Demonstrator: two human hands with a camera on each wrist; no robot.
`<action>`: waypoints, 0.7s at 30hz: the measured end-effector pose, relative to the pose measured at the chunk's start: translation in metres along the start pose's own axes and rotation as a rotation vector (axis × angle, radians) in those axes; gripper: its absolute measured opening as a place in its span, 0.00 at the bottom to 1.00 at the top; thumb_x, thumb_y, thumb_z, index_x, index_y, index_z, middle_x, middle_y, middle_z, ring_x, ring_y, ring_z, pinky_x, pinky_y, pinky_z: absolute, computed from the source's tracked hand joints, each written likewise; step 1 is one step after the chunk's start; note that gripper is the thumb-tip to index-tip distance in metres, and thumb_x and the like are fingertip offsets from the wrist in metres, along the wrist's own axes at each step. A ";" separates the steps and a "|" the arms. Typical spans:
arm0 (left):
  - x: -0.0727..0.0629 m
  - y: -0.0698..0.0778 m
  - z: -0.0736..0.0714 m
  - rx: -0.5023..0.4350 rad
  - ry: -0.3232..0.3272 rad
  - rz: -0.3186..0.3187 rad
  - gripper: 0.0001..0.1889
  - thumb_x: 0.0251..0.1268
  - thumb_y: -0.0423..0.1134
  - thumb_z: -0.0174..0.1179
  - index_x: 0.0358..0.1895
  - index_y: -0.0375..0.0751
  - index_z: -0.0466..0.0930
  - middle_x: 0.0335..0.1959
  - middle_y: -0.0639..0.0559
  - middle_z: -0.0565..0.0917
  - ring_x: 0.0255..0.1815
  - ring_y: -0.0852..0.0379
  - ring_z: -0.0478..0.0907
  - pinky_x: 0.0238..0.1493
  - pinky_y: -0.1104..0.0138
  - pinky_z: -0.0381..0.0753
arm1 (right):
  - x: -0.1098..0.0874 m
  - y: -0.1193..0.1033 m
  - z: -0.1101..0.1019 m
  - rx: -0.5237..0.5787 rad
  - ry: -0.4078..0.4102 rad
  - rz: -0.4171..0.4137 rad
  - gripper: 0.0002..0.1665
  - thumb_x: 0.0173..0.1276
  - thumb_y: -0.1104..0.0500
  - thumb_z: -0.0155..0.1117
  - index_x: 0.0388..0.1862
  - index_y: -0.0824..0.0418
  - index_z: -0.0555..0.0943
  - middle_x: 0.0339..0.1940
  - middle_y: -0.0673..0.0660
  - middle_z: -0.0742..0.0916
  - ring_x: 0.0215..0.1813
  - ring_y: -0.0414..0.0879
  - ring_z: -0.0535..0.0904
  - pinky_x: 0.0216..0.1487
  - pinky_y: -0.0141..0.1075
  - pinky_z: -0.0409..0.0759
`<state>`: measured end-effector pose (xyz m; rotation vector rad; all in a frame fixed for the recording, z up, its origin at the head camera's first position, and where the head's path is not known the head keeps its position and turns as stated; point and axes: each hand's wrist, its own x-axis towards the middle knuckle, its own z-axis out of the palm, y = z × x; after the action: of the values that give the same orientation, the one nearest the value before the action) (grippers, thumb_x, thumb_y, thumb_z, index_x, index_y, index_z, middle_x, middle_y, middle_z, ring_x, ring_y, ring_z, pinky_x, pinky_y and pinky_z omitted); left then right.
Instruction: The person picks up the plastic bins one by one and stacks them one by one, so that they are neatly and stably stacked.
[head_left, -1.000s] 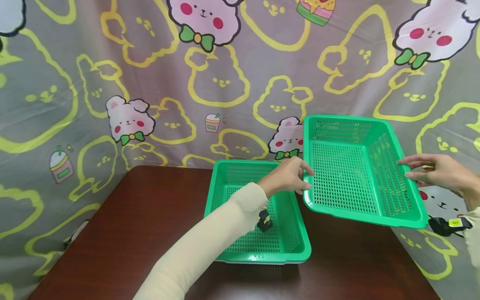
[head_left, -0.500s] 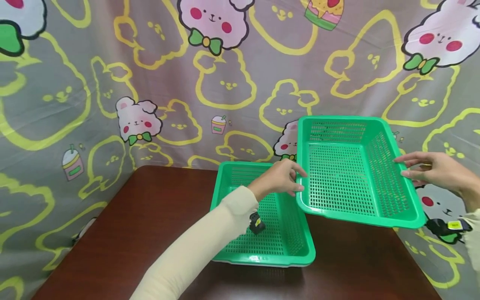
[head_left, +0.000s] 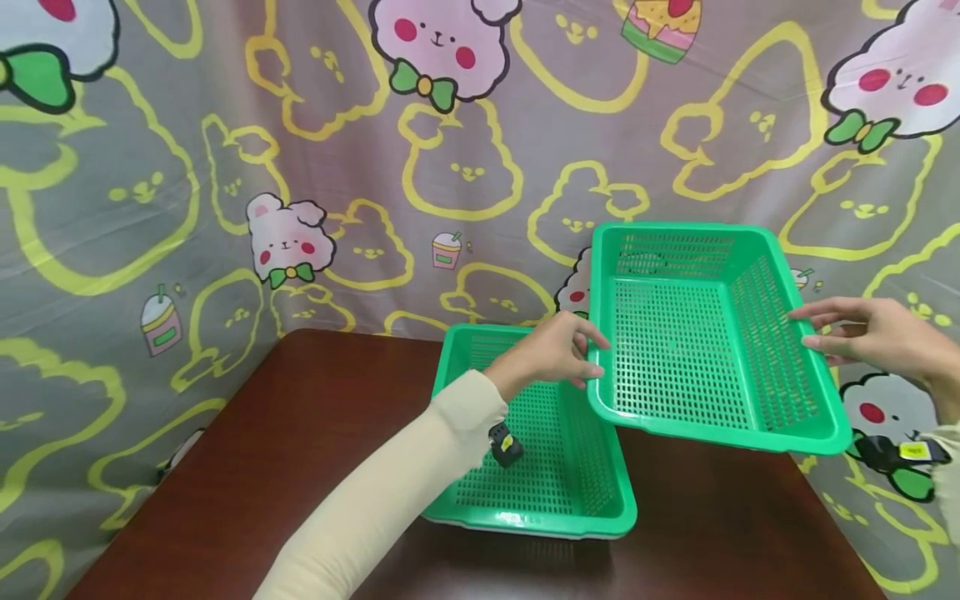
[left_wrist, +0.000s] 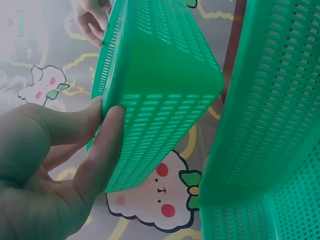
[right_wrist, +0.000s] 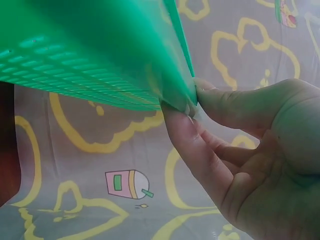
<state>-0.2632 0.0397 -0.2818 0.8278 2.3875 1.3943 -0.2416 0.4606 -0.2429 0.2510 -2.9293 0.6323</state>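
Note:
Both hands hold a green plastic basket [head_left: 675, 358] with slotted walls and floor in the air, tilted so its inside faces me. My left hand [head_left: 551, 354] pinches its left rim between thumb and fingers, as the left wrist view shows on the basket's edge [left_wrist: 117, 65]. At the opposite rim, my right hand [head_left: 881, 337] pinches the edge, thumb on one side and fingers on the other; the right wrist view shows this hand [right_wrist: 240, 145] close up. A second green basket [head_left: 528, 523] stands on the table, partly behind the left forearm.
The dark reddish-brown table [head_left: 300, 417] carries the second basket near its middle. A grey curtain [head_left: 480, 233] with cartoon prints hangs behind and at the sides. Black wrist cameras [head_left: 506, 446] are strapped to both arms.
The view has shifted so that the backdrop and table slide slightly right. Both hands keep their pinch on the raised basket, which moves slightly left in view.

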 end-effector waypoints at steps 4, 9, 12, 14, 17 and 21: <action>-0.004 0.002 -0.005 -0.030 0.008 -0.007 0.20 0.63 0.29 0.71 0.59 0.39 0.84 0.41 0.45 0.76 0.31 0.54 0.89 0.35 0.65 0.91 | 0.001 -0.005 -0.001 0.004 -0.002 -0.007 0.29 0.79 0.55 0.60 0.69 0.73 0.70 0.59 0.81 0.75 0.28 0.37 0.81 0.30 0.33 0.82; -0.009 0.001 -0.011 -0.041 0.008 -0.015 0.21 0.63 0.28 0.71 0.59 0.40 0.85 0.37 0.48 0.73 0.31 0.55 0.88 0.35 0.64 0.91 | 0.002 -0.011 -0.001 0.004 -0.023 -0.014 0.29 0.78 0.55 0.62 0.69 0.73 0.70 0.60 0.81 0.76 0.30 0.32 0.81 0.31 0.30 0.82; -0.012 -0.001 -0.015 -0.044 0.007 -0.017 0.20 0.63 0.28 0.71 0.59 0.40 0.85 0.36 0.48 0.73 0.31 0.54 0.88 0.35 0.64 0.91 | 0.003 -0.015 0.000 -0.010 -0.029 -0.016 0.30 0.78 0.55 0.63 0.69 0.72 0.71 0.59 0.81 0.76 0.30 0.33 0.81 0.31 0.29 0.80; -0.014 -0.002 -0.018 -0.043 0.009 -0.025 0.20 0.63 0.28 0.71 0.59 0.40 0.85 0.38 0.47 0.74 0.32 0.54 0.88 0.36 0.64 0.91 | 0.003 -0.018 0.000 -0.019 -0.027 -0.017 0.30 0.77 0.54 0.63 0.68 0.71 0.72 0.58 0.79 0.78 0.29 0.34 0.81 0.31 0.30 0.79; -0.016 -0.004 -0.022 -0.034 0.013 -0.032 0.20 0.63 0.29 0.71 0.59 0.42 0.85 0.43 0.46 0.76 0.33 0.54 0.88 0.36 0.65 0.91 | 0.004 -0.023 0.001 -0.024 -0.020 -0.019 0.30 0.76 0.53 0.65 0.68 0.70 0.73 0.57 0.77 0.79 0.29 0.34 0.82 0.31 0.30 0.79; -0.020 -0.006 -0.028 -0.034 0.013 -0.036 0.20 0.64 0.29 0.71 0.59 0.42 0.85 0.46 0.43 0.76 0.34 0.53 0.87 0.36 0.64 0.91 | 0.004 -0.030 0.003 -0.002 -0.024 -0.029 0.30 0.76 0.53 0.66 0.68 0.70 0.73 0.58 0.78 0.78 0.30 0.32 0.82 0.32 0.29 0.81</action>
<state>-0.2621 0.0058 -0.2742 0.7660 2.3687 1.4268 -0.2405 0.4321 -0.2329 0.3027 -2.9430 0.6266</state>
